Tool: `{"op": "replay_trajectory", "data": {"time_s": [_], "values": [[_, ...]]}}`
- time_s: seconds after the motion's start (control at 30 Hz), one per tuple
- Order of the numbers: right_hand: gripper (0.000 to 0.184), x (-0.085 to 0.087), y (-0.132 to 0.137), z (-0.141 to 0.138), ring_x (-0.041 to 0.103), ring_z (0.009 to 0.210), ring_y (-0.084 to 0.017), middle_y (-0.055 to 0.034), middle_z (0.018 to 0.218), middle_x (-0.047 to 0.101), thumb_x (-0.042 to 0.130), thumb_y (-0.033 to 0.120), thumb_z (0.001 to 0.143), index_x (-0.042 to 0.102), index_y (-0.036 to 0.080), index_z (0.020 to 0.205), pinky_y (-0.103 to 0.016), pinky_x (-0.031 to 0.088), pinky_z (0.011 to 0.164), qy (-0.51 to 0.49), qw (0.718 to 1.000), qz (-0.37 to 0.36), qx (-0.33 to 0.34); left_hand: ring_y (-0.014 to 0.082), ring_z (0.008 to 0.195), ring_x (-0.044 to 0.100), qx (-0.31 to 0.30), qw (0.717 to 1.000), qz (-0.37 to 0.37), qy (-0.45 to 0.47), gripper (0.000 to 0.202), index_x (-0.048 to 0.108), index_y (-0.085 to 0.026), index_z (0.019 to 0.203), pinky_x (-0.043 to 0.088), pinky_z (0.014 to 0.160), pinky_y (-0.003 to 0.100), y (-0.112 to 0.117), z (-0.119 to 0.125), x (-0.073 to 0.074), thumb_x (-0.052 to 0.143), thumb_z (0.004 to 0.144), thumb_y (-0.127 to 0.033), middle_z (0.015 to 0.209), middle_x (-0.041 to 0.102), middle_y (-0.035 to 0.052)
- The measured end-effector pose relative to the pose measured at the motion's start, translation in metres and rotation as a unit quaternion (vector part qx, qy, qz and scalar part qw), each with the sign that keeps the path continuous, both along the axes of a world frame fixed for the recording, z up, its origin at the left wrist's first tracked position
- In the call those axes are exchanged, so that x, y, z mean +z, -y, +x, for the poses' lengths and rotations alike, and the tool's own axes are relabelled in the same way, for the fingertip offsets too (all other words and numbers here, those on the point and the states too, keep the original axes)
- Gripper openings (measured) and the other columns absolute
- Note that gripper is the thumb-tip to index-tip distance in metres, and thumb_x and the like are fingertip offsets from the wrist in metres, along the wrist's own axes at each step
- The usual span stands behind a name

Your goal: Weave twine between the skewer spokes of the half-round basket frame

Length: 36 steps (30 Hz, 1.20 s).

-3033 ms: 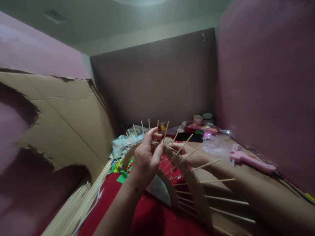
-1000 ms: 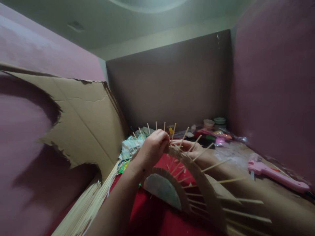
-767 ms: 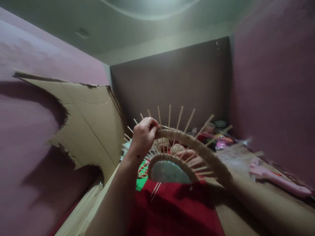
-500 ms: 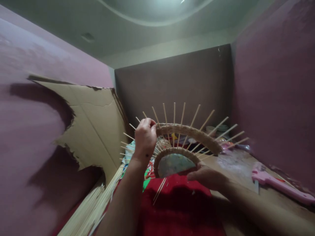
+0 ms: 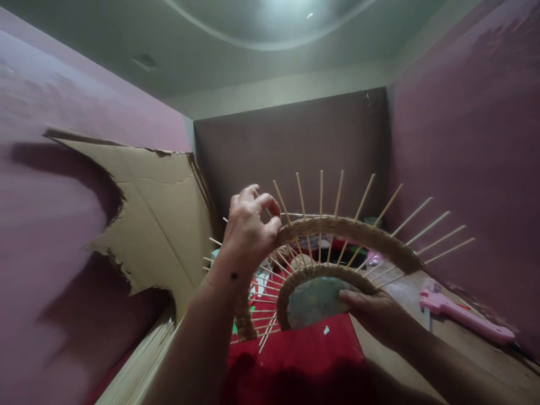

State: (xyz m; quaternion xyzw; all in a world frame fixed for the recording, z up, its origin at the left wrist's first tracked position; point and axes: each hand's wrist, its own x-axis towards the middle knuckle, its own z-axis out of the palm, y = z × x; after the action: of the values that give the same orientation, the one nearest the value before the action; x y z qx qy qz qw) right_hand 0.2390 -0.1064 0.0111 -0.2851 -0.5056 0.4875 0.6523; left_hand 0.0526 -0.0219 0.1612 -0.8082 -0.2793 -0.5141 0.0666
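A half-round woven piece is held up in front of me, with thin wooden sticks fanning out through its two brown woven bands. Pale patterned material fills the inner arc. My left hand is at the upper left of the outer band, thumb and forefinger pinched on a thin strand of twine that runs along the band's top edge. My right hand grips the lower right end of the inner arc, thumb lying on the patterned material.
Red cloth lies below the piece. A pink tool, perhaps a glue gun, rests on the right. Torn cardboard leans against the left wall, above a bundle of pale sticks. Behind the piece are assorted small things, partly hidden.
The woven piece has moved right and nearer to me, with my right hand on it. My left hand has turned, its fingers now more raised and curled at the outer band.
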Motion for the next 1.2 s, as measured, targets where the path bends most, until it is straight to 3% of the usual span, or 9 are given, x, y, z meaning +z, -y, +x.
{"op": "replay_trajectory", "data": {"time_s": [0.13,0.2,0.3,0.5,0.7,0.77,0.87,0.93,1.2], "values": [[0.037,-0.002,0.002,0.003,0.061,0.095,-0.022,-0.0063,0.104,0.067,0.063,0.021,0.074,0.063,0.025,0.111,-0.039,0.045,0.087,-0.004,1.000,-0.004,0.023,0.0156,0.064,0.056,-0.097,0.982,-0.134,-0.094,0.010,0.062,-0.018,0.064,0.047,0.062,0.031,-0.001,-0.006,0.020,0.054,0.066,-0.012,0.067,0.062,0.0016],[0.037,-0.001,0.001,0.004,0.062,0.092,-0.022,-0.0064,0.100,0.068,0.064,0.022,0.073,0.064,0.025,0.110,-0.040,0.046,0.086,-0.009,0.999,-0.011,0.035,0.0130,0.055,0.054,-0.149,0.963,-0.194,-0.111,0.010,0.062,-0.017,0.065,0.044,0.052,0.026,-0.007,-0.006,0.023,0.053,0.065,-0.013,0.060,0.061,0.0010],[0.038,0.001,0.001,0.004,0.062,0.090,-0.023,-0.0068,0.097,0.068,0.065,0.022,0.071,0.064,0.024,0.109,-0.041,0.046,0.085,-0.010,0.999,-0.012,0.037,0.0116,0.054,0.054,-0.188,0.951,-0.222,-0.103,0.009,0.062,-0.016,0.064,0.043,0.050,0.023,-0.011,-0.007,0.022,0.053,0.065,-0.013,0.059,0.061,0.0015],[0.032,0.002,0.004,0.005,0.060,0.097,-0.026,-0.0072,0.097,0.068,0.060,0.021,0.072,0.067,0.023,0.104,-0.039,0.045,0.087,-0.014,0.996,-0.008,0.084,0.0098,0.055,0.051,-0.185,0.959,-0.178,-0.122,0.009,0.064,-0.019,0.077,0.042,0.050,0.021,-0.002,-0.017,0.015,0.057,0.071,-0.019,0.062,0.058,-0.0006],[0.023,-0.009,0.002,0.011,0.062,0.082,-0.024,-0.0077,0.088,0.068,0.062,0.024,0.074,0.069,0.024,0.096,-0.039,0.046,0.077,-0.027,0.996,-0.032,0.075,0.0093,0.056,0.050,-0.149,0.970,-0.122,-0.146,0.039,0.059,-0.025,0.109,0.043,0.055,0.022,-0.013,-0.034,0.026,0.058,0.072,-0.015,0.064,0.055,-0.0032],[0.023,-0.011,0.000,0.012,0.062,0.080,-0.023,-0.0074,0.086,0.068,0.063,0.023,0.074,0.069,0.024,0.096,-0.038,0.046,0.077,-0.033,0.996,-0.030,0.082,0.0099,0.058,0.052,-0.140,0.971,-0.129,-0.146,0.036,0.061,-0.023,0.106,0.044,0.057,0.023,-0.016,-0.039,0.032,0.059,0.071,-0.016,0.065,0.057,-0.0027],[0.025,-0.009,0.001,0.010,0.063,0.079,-0.022,-0.0074,0.090,0.068,0.062,0.021,0.074,0.069,0.025,0.098,-0.035,0.046,0.073,-0.038,0.994,-0.025,0.095,0.0107,0.060,0.053,-0.119,0.972,-0.121,-0.160,0.014,0.068,-0.020,0.083,0.043,0.057,0.023,-0.015,-0.045,0.041,0.058,0.073,-0.020,0.067,0.059,-0.0002],[0.026,-0.006,0.002,0.008,0.063,0.079,-0.021,-0.0079,0.091,0.068,0.062,0.021,0.075,0.069,0.025,0.100,-0.033,0.046,0.072,-0.039,0.994,-0.026,0.103,0.0109,0.062,0.053,-0.113,0.972,-0.093,-0.183,0.013,0.069,-0.020,0.076,0.042,0.058,0.023,-0.014,-0.047,0.048,0.057,0.075,-0.022,0.070,0.060,0.0010],[0.030,-0.012,0.000,0.013,0.063,0.081,-0.021,-0.0083,0.090,0.068,0.061,0.021,0.075,0.065,0.020,0.105,-0.036,0.047,0.074,-0.032,0.992,-0.022,0.122,0.0088,0.061,0.050,-0.044,0.963,0.044,-0.261,0.019,0.070,-0.018,0.081,0.040,0.060,0.023,-0.013,-0.047,0.063,0.052,0.079,-0.015,0.074,0.057,0.0017]]}}
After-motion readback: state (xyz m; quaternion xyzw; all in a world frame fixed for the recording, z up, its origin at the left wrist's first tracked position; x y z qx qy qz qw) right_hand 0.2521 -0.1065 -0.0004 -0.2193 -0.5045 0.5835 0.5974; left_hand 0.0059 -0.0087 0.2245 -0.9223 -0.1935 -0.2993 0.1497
